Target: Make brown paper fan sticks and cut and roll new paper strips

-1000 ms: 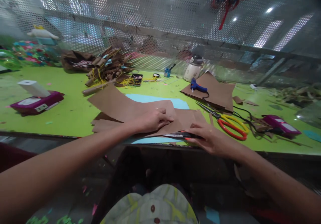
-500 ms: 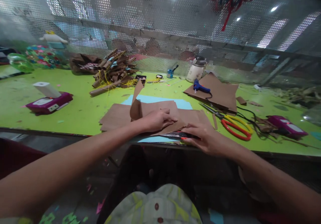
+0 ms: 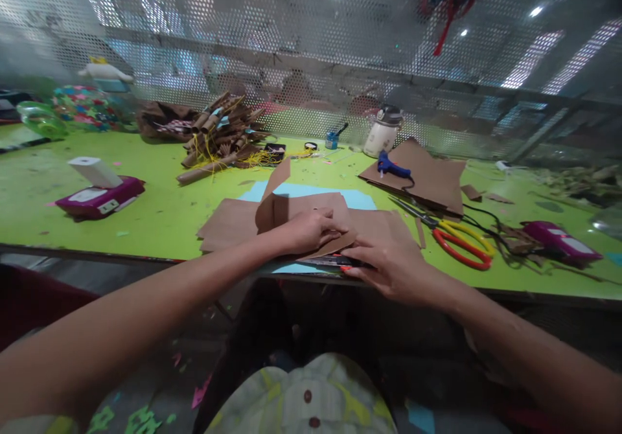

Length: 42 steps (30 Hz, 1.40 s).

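Observation:
Brown kraft paper (image 3: 315, 205) lies in layered sheets at the table's front edge, one strip curling upright (image 3: 278, 181). My left hand (image 3: 311, 230) rests on it, fingers curled and pressed onto the top sheet near its right corner. Close beside it, my right hand (image 3: 376, 262) is closed around a red-handled tool with a metal blade (image 3: 325, 261). The tool lies low along the paper's front edge; the fingers hide much of it, so its exact kind is unclear. Light blue paper (image 3: 357, 199) shows beneath the brown sheets.
Large scissors (image 3: 459, 243) with red and yellow handles lie to the right. A blue glue gun (image 3: 392, 167) rests on brown sheets (image 3: 437, 181) behind. Purple power strips (image 3: 104, 197) stand left and right. Rolled brown paper pieces (image 3: 228, 133) with yellow string are piled at the back.
Both hands keep nearly the same pose. My right hand and the red-handled tool have shifted slightly left, closer to my left hand. The whole view has moved a little.

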Tool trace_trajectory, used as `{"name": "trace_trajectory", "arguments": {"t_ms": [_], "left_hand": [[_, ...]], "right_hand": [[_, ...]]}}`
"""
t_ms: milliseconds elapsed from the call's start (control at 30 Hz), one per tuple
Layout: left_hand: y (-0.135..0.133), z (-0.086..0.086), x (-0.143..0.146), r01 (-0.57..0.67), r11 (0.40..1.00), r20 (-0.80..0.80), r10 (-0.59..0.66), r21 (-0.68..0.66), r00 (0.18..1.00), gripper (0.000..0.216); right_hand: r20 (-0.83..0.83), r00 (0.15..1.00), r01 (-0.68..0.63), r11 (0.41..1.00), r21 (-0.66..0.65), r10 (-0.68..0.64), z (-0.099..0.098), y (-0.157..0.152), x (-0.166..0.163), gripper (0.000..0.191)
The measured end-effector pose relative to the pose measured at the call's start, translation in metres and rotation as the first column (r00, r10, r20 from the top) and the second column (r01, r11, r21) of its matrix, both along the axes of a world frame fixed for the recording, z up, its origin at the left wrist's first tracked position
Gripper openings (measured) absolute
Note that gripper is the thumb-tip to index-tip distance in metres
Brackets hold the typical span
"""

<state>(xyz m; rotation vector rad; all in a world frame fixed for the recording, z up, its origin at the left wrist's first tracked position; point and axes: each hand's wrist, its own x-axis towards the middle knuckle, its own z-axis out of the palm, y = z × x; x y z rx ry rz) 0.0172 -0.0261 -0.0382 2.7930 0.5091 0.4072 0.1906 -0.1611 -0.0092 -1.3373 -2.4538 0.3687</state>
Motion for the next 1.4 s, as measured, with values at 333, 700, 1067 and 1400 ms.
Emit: {"name": "trace_trajectory", "arguments": {"t_ms": [333,700,1067,1400], "left_hand": [[0.002,0.0,0.002,0.02,1.0,0.016,-0.02,-0.018,1.0,0.033],[0.002,-0.001,0.0,0.024,0.999,0.027,-0.024,-0.026,0.999,0.034],[0.001,0.001,0.002,0.003,1.0,-0.016,-0.003,-0.006,1.0,0.033],[0.002,0.003,-0.001,-0.012,0.994,0.08,0.021,-0.109,0.997,0.032]], "right_hand": [[0.033,0.999,0.0,1.0,-0.012,0.0,-0.001,0.003,-0.015,0.023],[-0.012,1.0,-0.023,1.0,0.017,0.023,-0.004,0.005,-0.022,0.025],[0.056,0.997,-0.052,0.999,-0.011,0.053,0.005,-0.001,-0.032,0.026],[-0.181,0.961,0.224,0.973,0.057,-0.21,0.026,-0.025,0.045,0.032]]}}
